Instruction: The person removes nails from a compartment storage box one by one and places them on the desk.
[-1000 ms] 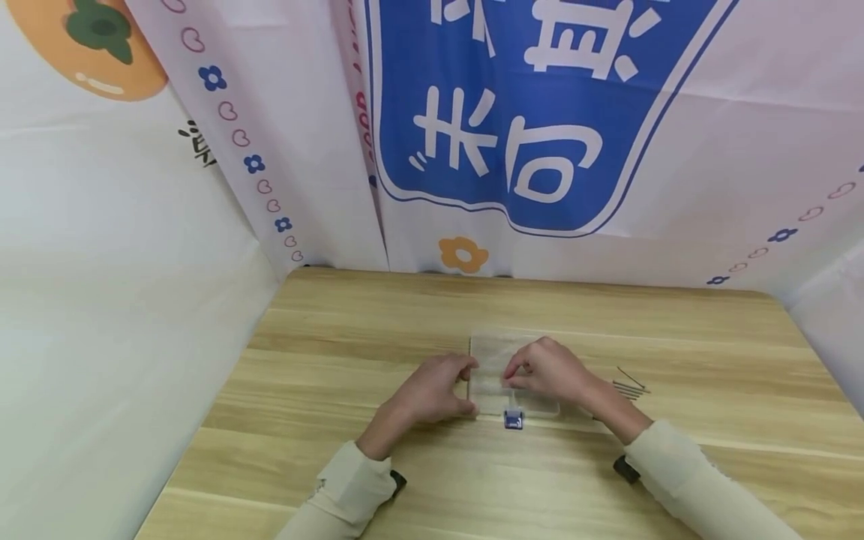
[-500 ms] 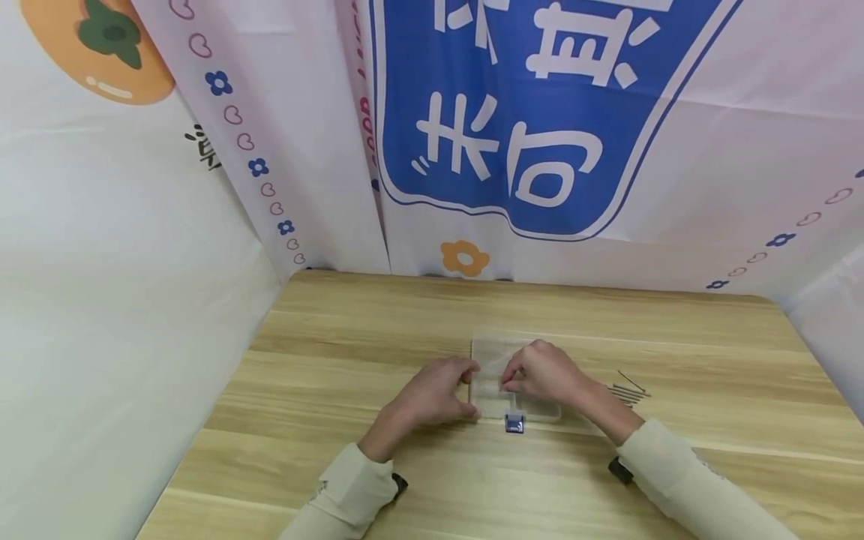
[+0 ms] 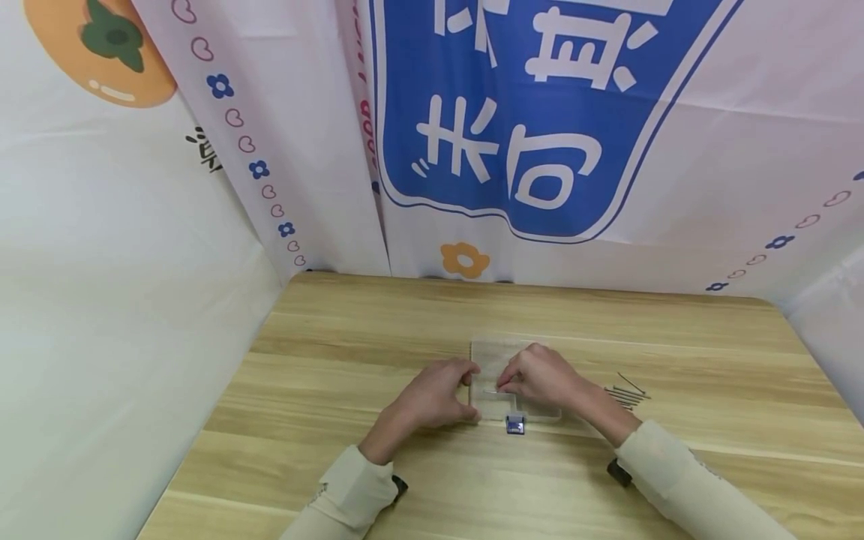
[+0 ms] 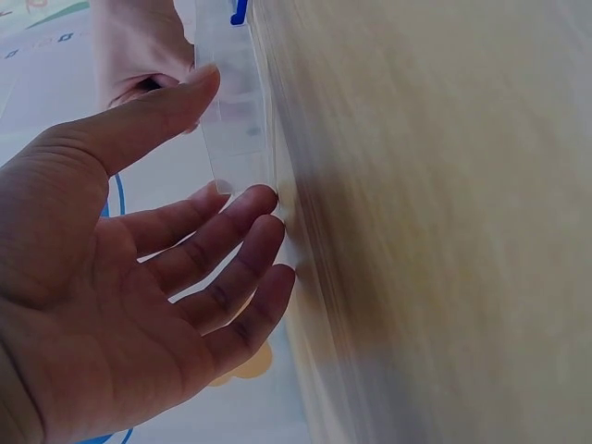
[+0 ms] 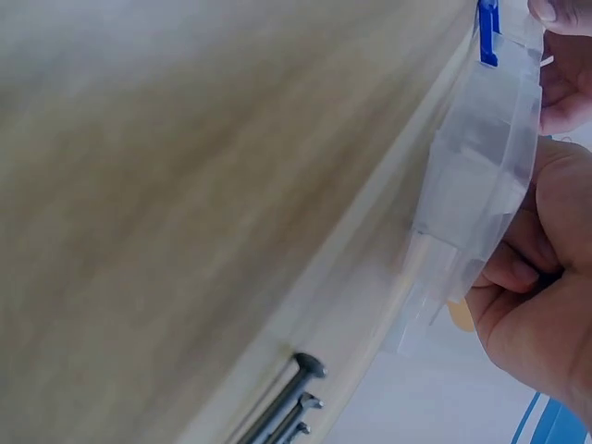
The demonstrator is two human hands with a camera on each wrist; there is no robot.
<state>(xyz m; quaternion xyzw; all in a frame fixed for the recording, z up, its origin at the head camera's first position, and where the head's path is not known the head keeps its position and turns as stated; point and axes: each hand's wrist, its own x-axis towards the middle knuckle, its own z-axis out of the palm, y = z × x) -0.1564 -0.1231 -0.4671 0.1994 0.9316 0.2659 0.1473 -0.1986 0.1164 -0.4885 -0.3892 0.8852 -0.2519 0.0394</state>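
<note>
A clear plastic compartment box [image 3: 482, 360] with a blue latch [image 3: 515, 424] on its near side lies on the table. Along the box's left side, my left hand [image 3: 435, 390] rests with thumb and fingers spread, fingertips touching its edge; in the left wrist view the fingers are relaxed. Over the middle of the box is my right hand [image 3: 540, 375], thumb and forefinger pinched together. A thin silvery nail [image 3: 490, 391] shows at those fingertips, its other end hidden. In the right wrist view the right hand's fingers are behind the box wall [image 5: 472, 176].
Several loose nails [image 3: 626, 397] lie on the wooden table [image 3: 351, 337] to the right of the box, beside the right forearm. One nail [image 3: 631, 384] lies at an angle to the others. Printed cloth [image 3: 324, 135] hangs along the back and sides.
My right hand has shifted slightly left and toward me over the box, and the silvery nail at its fingertips now shows more clearly. My left hand stays at the box's edge.
</note>
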